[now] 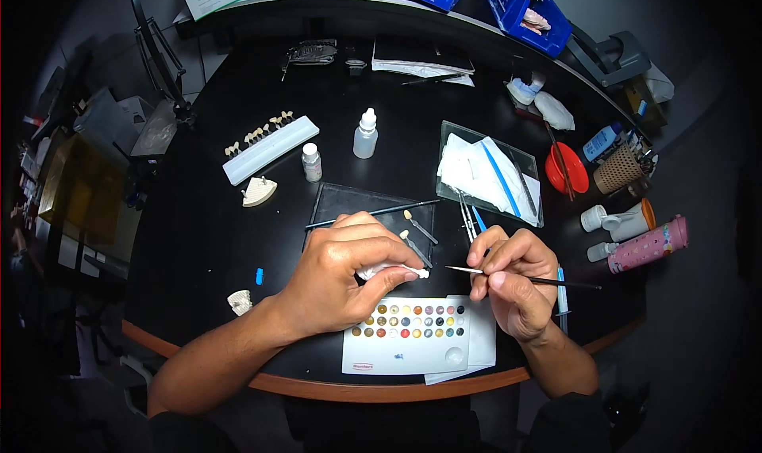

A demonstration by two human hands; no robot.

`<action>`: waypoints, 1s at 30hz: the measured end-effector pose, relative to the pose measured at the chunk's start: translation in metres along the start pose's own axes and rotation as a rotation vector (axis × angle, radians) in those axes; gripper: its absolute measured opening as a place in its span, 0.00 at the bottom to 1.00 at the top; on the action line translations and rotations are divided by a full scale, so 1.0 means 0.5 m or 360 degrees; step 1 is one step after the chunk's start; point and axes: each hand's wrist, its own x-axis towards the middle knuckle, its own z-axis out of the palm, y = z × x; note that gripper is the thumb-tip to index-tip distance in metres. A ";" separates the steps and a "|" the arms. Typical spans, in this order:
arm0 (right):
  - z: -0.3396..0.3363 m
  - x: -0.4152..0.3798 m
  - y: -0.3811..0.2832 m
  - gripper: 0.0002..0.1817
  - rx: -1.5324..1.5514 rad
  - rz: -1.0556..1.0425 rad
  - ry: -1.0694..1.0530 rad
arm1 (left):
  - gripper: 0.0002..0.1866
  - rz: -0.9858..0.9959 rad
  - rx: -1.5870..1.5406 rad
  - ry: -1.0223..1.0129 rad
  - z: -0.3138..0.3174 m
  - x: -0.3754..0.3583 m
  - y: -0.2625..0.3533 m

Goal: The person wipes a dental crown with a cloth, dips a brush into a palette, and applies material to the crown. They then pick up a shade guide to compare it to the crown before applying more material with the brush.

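Note:
Between thumb and forefinger, my left hand (345,270) pinches a small white tooth-shaped piece (423,274), with white material that looks like tissue (370,272) showing inside the grip. A thin paintbrush (563,282) is gripped in my right hand (516,278). Its pointed tip faces left, a short gap away from the white piece. Below both hands lies a white palette (421,356) with rows of small coloured wells. Behind my left fingers, two tooth-shade tabs (421,226) and a dark brush (381,213) lie on a dark plate (341,199).
At the back left are a shade guide holder (270,151), a small vial (311,164) and a dropper bottle (365,136). To the right stand a glass slab (533,209) with tissue, tweezers (467,215), a red bowl (573,175) and a pink bottle (651,245).

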 end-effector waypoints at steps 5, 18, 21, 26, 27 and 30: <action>0.012 -0.001 0.004 0.06 0.0006 -0.0001 0.0063 | 0.03 0.0051 0.0040 -0.0020 0.000 0.000 0.003; 0.037 -0.008 0.017 0.08 -0.0224 -0.0223 0.0055 | 0.04 -0.0023 -0.0197 -0.0079 0.007 -0.005 0.011; 0.034 -0.009 0.020 0.09 -0.0406 -0.0410 -0.0057 | 0.06 0.0071 -0.0174 -0.0073 0.010 -0.008 0.005; 0.040 -0.006 0.023 0.09 -0.0554 -0.0503 -0.0108 | 0.08 0.0081 -0.0204 -0.0102 0.013 -0.010 0.006; 0.041 -0.006 0.023 0.09 -0.0552 -0.0506 -0.0108 | 0.08 0.0090 -0.0204 -0.0105 0.015 -0.011 0.006; 0.042 -0.007 0.026 0.09 -0.0520 -0.0477 -0.0100 | 0.08 0.0133 -0.0218 -0.0101 0.016 -0.011 0.007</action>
